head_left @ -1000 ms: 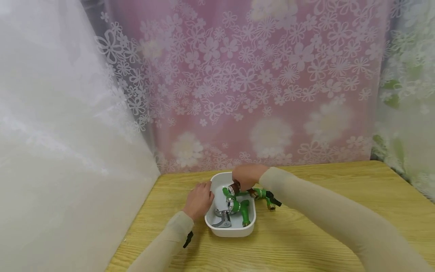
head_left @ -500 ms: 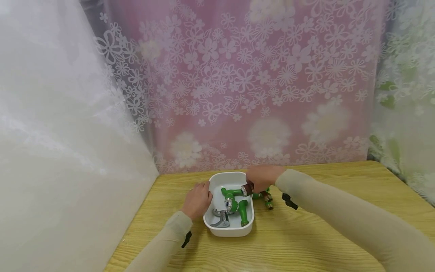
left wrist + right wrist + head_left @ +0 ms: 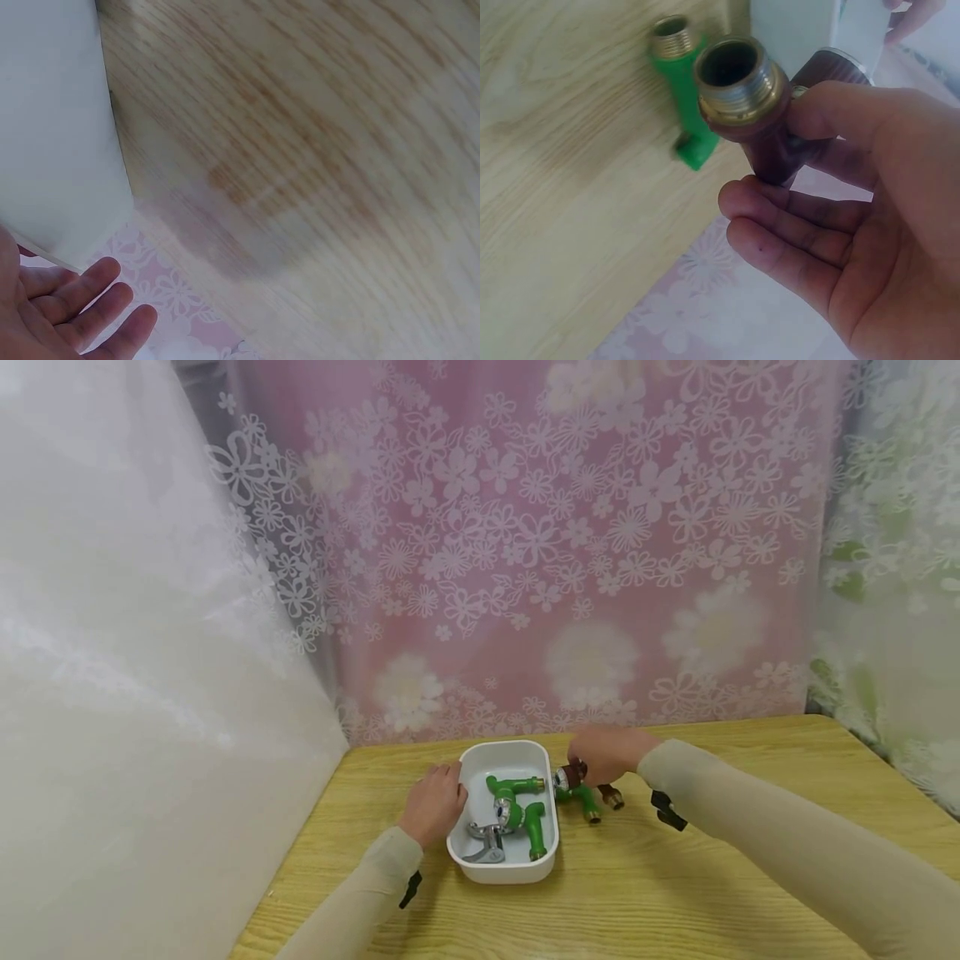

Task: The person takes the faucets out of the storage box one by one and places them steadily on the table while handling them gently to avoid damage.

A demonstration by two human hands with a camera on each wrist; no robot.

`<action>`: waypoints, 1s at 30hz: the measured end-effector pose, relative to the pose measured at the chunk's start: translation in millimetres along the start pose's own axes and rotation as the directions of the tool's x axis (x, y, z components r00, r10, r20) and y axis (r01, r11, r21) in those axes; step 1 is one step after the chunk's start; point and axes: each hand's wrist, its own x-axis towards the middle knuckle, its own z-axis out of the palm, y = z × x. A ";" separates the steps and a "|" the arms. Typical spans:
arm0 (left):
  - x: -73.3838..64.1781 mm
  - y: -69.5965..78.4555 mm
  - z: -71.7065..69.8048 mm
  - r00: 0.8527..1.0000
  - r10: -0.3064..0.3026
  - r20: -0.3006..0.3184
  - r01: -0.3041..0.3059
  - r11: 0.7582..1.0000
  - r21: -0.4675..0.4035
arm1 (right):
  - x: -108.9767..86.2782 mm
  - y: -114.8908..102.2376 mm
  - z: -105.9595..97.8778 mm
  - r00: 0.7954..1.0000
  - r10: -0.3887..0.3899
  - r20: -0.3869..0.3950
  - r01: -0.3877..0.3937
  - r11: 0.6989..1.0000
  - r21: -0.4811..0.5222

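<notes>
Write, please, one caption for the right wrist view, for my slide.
Right hand holding a brown tap by its body, threaded end exposed; green tap beyond.

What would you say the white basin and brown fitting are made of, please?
White basin: probably plastic, smooth, by its even colour and rounded corners; coated metal is possible.
Brown fitting in the right hand: a dark, somewhat glossy body, plastic or coated metal; its threaded end looks metallic, perhaps brass, by its golden sheen.

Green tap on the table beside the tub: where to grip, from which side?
Probably the green tap just behind its threaded end, from above, near side: that end points that way, while the rest lies close to the white tub, partly behind the brown tap.
</notes>
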 end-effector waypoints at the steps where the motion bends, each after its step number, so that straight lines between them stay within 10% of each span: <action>1: 0.2 -0.1 0.5 1.000 -0.002 0.000 0.002 1.000 0.003 | -0.9 2.4 1.6 1.000 0.003 -0.001 -0.003 1.000 -0.001; 30: 0.8 0.0 0.4 1.000 -0.015 0.021 0.014 1.000 0.023 | -3.4 62.6 51.4 0.989 0.146 -0.009 -0.144 0.985 0.096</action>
